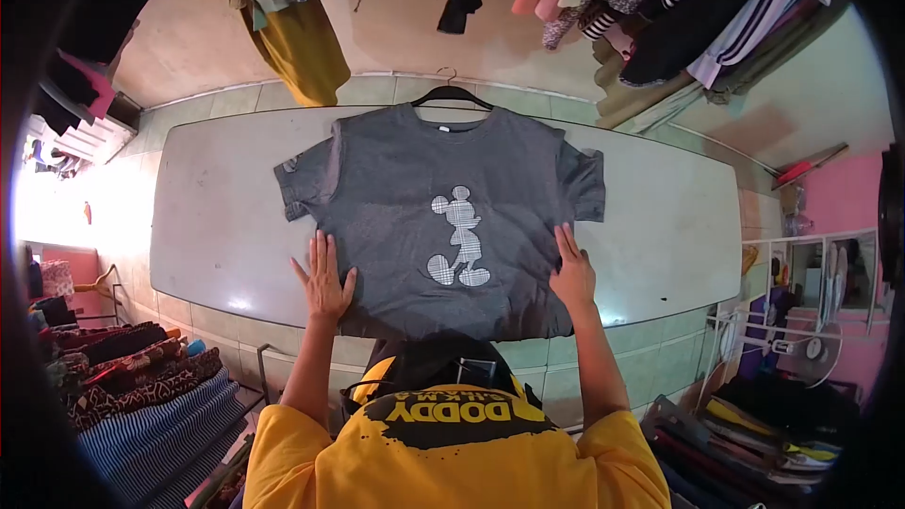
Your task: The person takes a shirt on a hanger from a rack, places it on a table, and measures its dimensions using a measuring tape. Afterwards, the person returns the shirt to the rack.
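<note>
A dark grey T-shirt [386, 179] with a light plaid mouse figure on its front lies spread face up on a white table [217, 198]. Its neck points away from me, and its lower edge reaches the table's near side. A black hanger [454, 94] with a wire hook shows at the neckline, the rest of it hidden in the shirt. My left hand [325, 281] rests flat at the shirt's left side, fingers spread. At the right side edge, my right hand [571, 273] lies on the fabric with its fingers stretched forward.
Clothes hang above the far side, among them a mustard garment [297, 52] and a black garment [669, 38]. Patterned fabrics [151, 386] are stacked at lower left. Folded clothes [754, 434] lie at lower right, below a white rack [782, 320] with a fan.
</note>
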Motion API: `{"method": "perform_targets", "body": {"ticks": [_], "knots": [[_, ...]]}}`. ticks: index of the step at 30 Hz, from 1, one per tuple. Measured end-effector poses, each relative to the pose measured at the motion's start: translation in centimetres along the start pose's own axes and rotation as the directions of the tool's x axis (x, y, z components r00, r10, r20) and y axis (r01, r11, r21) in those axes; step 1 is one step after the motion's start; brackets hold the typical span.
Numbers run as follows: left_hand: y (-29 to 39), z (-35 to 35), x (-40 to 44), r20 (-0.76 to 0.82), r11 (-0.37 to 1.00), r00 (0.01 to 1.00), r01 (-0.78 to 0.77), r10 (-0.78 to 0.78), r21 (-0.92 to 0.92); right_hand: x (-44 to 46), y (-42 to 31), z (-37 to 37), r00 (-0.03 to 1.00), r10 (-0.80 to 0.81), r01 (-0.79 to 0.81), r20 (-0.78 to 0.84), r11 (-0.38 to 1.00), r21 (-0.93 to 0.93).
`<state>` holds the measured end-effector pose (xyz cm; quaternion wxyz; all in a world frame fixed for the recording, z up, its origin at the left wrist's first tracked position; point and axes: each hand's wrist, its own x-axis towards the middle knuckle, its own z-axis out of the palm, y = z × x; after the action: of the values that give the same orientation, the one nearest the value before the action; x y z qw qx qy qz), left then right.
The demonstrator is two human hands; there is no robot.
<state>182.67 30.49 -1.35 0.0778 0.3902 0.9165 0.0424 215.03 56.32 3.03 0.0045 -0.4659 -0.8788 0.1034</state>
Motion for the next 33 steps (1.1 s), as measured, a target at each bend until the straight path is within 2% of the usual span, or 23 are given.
{"method": "perform_targets", "body": {"ticks": [2, 4, 6, 8, 9, 11, 13, 14, 15, 17, 18, 20, 22, 23, 25, 27, 28, 30, 31, 32, 33], "knots": [[-0.4, -0.2, 0.9, -0.04, 0.986, 0.986, -0.158, 0.16, 0.053, 1.5, 0.7, 0.5, 0.999, 0.018, -0.018, 0.04, 1.0, 0.0], [-0.7, -0.1, 1.2, -0.016, 0.994, 0.994, -0.108, 0.108, 0.012, 2.6, 2.4, 1.2, 0.983, 0.157, -0.144, 0.097, 0.981, -0.127], [-0.7, -0.1, 1.5, 0.0, 0.998, 0.999, -0.047, 0.047, -0.03, 2.6, 3.2, 1.3, 0.986, 0.145, -0.134, 0.087, 0.984, -0.118], [0.1, 0.0, 1.2, -0.034, 0.998, 0.998, 0.053, -0.054, -0.032, 1.8, 3.0, 1.3, 0.989, 0.089, -0.075, -0.118, 0.991, 0.113], [0.8, 0.0, 1.1, -0.036, 0.998, 0.998, 0.059, -0.06, -0.032, 1.1, 0.5, -0.1, 0.99, 0.049, 0.001, -0.131, 0.934, 0.358], [3.1, -0.1, 0.6, -0.3, 0.912, 0.953, -0.161, 0.044, -0.377, -0.1, -4.2, -0.6, 0.998, -0.013, -0.033, 0.065, 0.751, 0.659], [6.5, 0.1, 0.1, -0.142, 0.819, 0.967, -0.256, 0.214, -0.513, -1.1, -8.5, -0.3, 0.962, -0.158, -0.057, 0.224, 0.684, 0.727], [8.3, -0.4, -0.1, 0.043, 0.674, 0.967, -0.142, 0.25, -0.725, -1.2, -9.8, 0.8, 0.945, -0.248, 0.017, 0.212, 0.687, 0.726], [9.7, -0.9, -0.3, 0.207, 0.497, 0.924, 0.022, 0.322, -0.868, -1.0, -10.9, 1.8, 0.936, -0.291, 0.055, 0.199, 0.679, 0.732], [10.9, -0.2, -0.7, 0.396, 0.23, 0.849, 0.332, 0.349, -0.915, -0.4, -12.1, 2.9, 0.92, -0.348, 0.102, 0.183, 0.661, 0.743], [11.0, 0.1, -0.8, 0.395, 0.234, 0.856, 0.331, 0.333, -0.914, 0.0, -12.7, 3.1, 0.909, -0.367, 0.122, 0.199, 0.69, 0.713], [10.8, 0.5, -1.1, 0.453, 0.007, 0.821, 0.481, 0.346, -0.877, 0.4, -13.8, 3.4, 0.891, -0.399, 0.147, 0.217, 0.706, 0.693], [10.9, 0.2, -1.3, 0.438, -0.02, 0.855, 0.461, 0.277, -0.887, 0.6, -14.5, 2.8, 0.866, -0.417, 0.134, 0.277, 0.726, 0.675], [10.9, 0.2, -1.3, 0.46, -0.032, 0.861, 0.477, 0.215, -0.878, 0.5, -14.6, 3.4, 0.876, -0.429, 0.157, 0.221, 0.686, 0.71], [10.6, 0.5, -1.4, 0.48, -0.047, 0.864, 0.492, 0.15, -0.869, 0.9, -14.8, 3.6, 0.862, -0.452, 0.163, 0.227, 0.673, 0.722], [10.1, 1.2, -1.5, 0.577, -0.126, 0.805, 0.592, 0.138, -0.796, 1.0, -14.9, 3.7, 0.851, -0.47, 0.165, 0.234, 0.663, 0.73], [9.7, 1.4, -1.3, 0.577, -0.127, 0.805, 0.592, 0.137, -0.796, 1.0, -14.9, 3.8, 0.863, -0.457, 0.179, 0.217, 0.678, 0.713], [8.4, 1.6, -0.3, 0.435, 0.259, 0.9, 0.413, 0.035, -0.873, 1.3, -14.6, 3.9, 0.873, -0.444, 0.192, 0.201, 0.692, 0.696], [6.9, 1.5, 0.4, 0.168, 0.494, 0.985, 0.165, -0.038, -0.854, 1.8, -13.9, 3.7, 0.885, -0.412, 0.153, 0.216, 0.696, 0.701], [4.9, 2.3, 1.7, -0.05, 0.518, 0.985, 0.044, -0.166, -0.854, 2.4, -13.1, 3.5, 0.897, -0.377, 0.112, 0.231, 0.7, 0.706], [2.9, 2.9, 3.0, -0.267, 0.556, 0.923, -0.072, -0.278, -0.828, 2.8, -12.2, 3.0, 0.933, -0.318, 0.108, 0.17, 0.696, 0.71]]}}
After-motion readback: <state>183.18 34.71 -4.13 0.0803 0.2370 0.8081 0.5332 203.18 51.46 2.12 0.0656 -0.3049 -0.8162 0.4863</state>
